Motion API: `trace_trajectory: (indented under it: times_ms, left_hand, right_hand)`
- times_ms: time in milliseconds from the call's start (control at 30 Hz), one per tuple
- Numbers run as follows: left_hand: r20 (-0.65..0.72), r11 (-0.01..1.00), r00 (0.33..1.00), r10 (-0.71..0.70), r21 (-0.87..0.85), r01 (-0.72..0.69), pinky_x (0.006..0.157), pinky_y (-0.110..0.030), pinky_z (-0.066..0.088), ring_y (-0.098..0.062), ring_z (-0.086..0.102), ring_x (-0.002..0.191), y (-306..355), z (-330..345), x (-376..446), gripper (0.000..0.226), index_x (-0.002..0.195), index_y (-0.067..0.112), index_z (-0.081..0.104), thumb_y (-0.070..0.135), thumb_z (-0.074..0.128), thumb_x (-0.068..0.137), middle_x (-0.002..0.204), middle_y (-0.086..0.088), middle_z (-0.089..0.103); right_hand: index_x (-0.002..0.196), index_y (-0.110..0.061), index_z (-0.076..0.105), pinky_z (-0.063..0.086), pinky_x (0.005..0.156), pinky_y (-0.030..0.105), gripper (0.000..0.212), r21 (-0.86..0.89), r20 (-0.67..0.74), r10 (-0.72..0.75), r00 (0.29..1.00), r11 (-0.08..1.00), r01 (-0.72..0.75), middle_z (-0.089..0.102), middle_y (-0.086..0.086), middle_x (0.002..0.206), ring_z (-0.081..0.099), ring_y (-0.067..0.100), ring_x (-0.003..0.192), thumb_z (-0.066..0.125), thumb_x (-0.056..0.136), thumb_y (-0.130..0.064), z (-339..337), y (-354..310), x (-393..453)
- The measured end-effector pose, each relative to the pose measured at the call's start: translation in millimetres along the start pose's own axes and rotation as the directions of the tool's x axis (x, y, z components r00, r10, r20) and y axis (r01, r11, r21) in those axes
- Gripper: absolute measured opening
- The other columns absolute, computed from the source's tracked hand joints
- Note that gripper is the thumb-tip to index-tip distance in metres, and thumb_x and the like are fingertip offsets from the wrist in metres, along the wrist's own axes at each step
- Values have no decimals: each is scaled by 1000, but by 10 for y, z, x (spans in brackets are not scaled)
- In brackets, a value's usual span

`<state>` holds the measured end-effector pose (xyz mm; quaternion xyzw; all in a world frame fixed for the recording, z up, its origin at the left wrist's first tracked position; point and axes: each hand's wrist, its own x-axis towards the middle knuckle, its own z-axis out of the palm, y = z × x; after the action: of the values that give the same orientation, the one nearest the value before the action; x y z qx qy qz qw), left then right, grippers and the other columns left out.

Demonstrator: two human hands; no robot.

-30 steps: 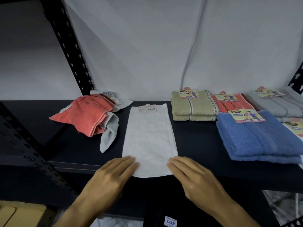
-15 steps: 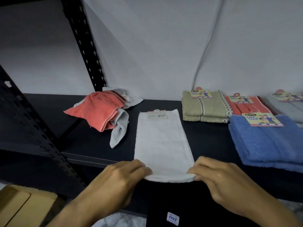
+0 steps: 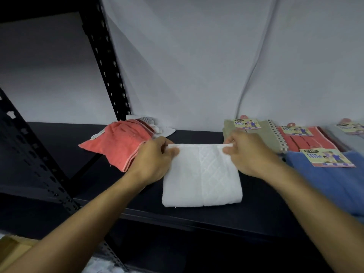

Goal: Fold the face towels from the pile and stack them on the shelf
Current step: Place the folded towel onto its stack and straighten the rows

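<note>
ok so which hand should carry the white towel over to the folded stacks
Right, probably. The right hand already pinches the white towel on the side nearest the blue towel and other stacks; the left hand would cross over.

The white towel (image 3: 201, 178) is soft terry cloth with a raised diamond weave down its middle. The coral towel (image 3: 116, 142) on the left is rougher, crumpled cloth. The blue towel (image 3: 334, 180) on the right is fluffy pile with a glossy paper label (image 3: 326, 157). The shelf (image 3: 256, 198) is matt black, its post (image 3: 106, 56) painted perforated metal.
</note>
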<state>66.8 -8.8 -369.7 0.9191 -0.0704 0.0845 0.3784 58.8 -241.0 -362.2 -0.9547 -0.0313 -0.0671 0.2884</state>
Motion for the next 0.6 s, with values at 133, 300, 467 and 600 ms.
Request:
trace_trajectory:
  times_ms: [133,300,467,600]
  left_hand:
    - [-4,956,999,-50,290,49,67,-29,47,-18,63,85,-174,293,415,15,94,22,65,31,53,97,90,2,68]
    - [29,831,990,-139,547,100,80,-32,43,-27,58,110,-191,462,610,25,113,17,64,32,50,99,117,-3,62]
    - [91,822,977,-194,558,111,89,-39,51,-29,61,107,-309,530,706,24,109,16,64,31,51,95,113,-7,66]
    - [211,842,949,-234,532,89,93,-39,50,-24,61,106,-346,501,835,25,112,13,62,26,56,92,112,-3,65]
  right_hand:
    - [107,-10,47,35,56,30,19,-467,57,-85,995,879,102,59,10,107,58,28,86,48,90,-2,277,-76,253]
    - [116,-9,51,33,65,29,29,-704,150,-194,969,667,242,58,7,114,58,23,101,53,87,-1,506,-26,476]
    - [114,-10,54,35,67,31,24,-678,239,-156,958,679,280,59,7,113,60,24,99,48,92,-3,560,-25,576]
    - [113,-10,53,35,70,32,23,-622,301,-37,953,750,225,57,7,115,56,26,97,46,92,-4,493,-65,613]
